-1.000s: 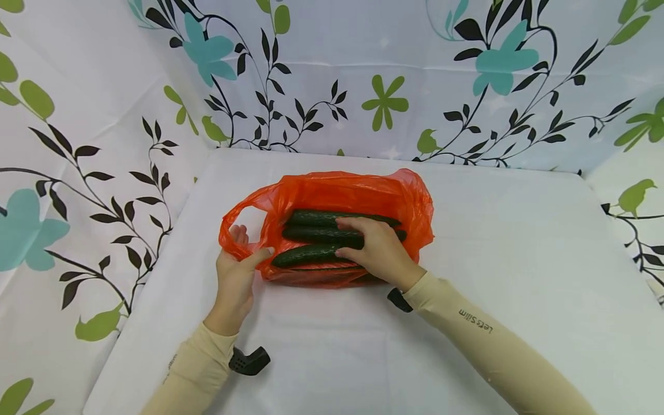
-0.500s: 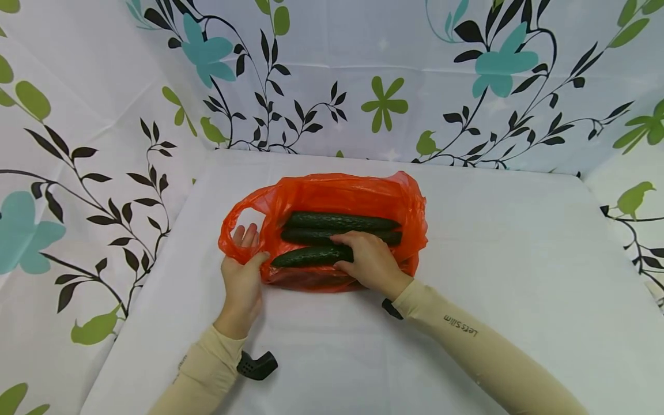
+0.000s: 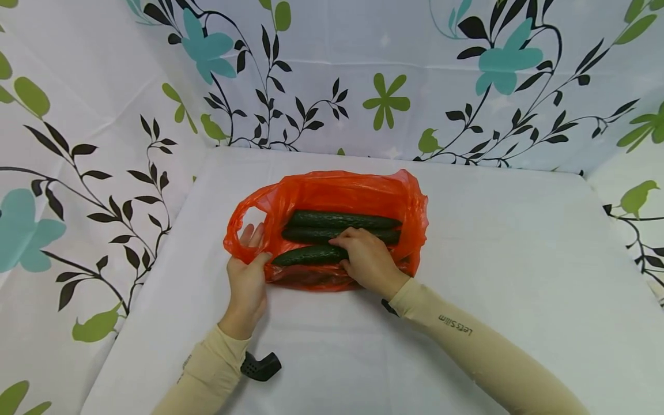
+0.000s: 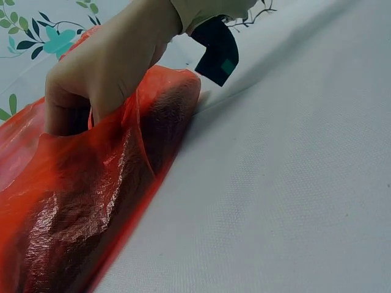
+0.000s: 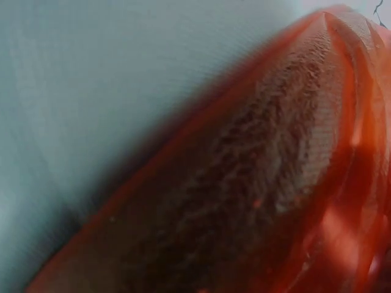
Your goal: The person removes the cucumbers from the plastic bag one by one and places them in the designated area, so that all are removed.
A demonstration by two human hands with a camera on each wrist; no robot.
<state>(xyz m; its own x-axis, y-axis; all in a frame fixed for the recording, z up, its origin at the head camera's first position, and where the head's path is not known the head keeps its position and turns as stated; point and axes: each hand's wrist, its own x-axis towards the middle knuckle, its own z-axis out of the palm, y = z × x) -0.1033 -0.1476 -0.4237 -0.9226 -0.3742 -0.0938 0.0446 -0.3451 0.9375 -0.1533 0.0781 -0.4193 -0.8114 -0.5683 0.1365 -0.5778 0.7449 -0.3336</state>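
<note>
An orange-red plastic bag (image 3: 342,193) lies on its side with its mouth spread. Inside are dark green cucumbers: a back one (image 3: 337,219), a middle one (image 3: 306,234) and a near one (image 3: 308,255). My right hand (image 3: 370,262) reaches into the bag and grips the near cucumber by its right part, which the hand covers. In the left wrist view this right hand (image 4: 104,61) dips its fingers behind the bag's near wall. My left hand (image 3: 248,288) holds the bag's left side by the handle loop, thumb on the plastic, fingertips showing through the loop.
A white cloth covers the table (image 3: 493,242). Behind and to the left hangs a patterned curtain (image 3: 321,69) with leaves and flowers. A black wrist camera (image 3: 261,366) sits beneath the left forearm. Through the bag's near wall (image 5: 244,165) a dark long shape shows in the right wrist view.
My right hand has shifted left and slightly nearer, its fingers leaving the back cucumbers and closing on the near one. My left hand has moved slightly right with the bag's handle.
</note>
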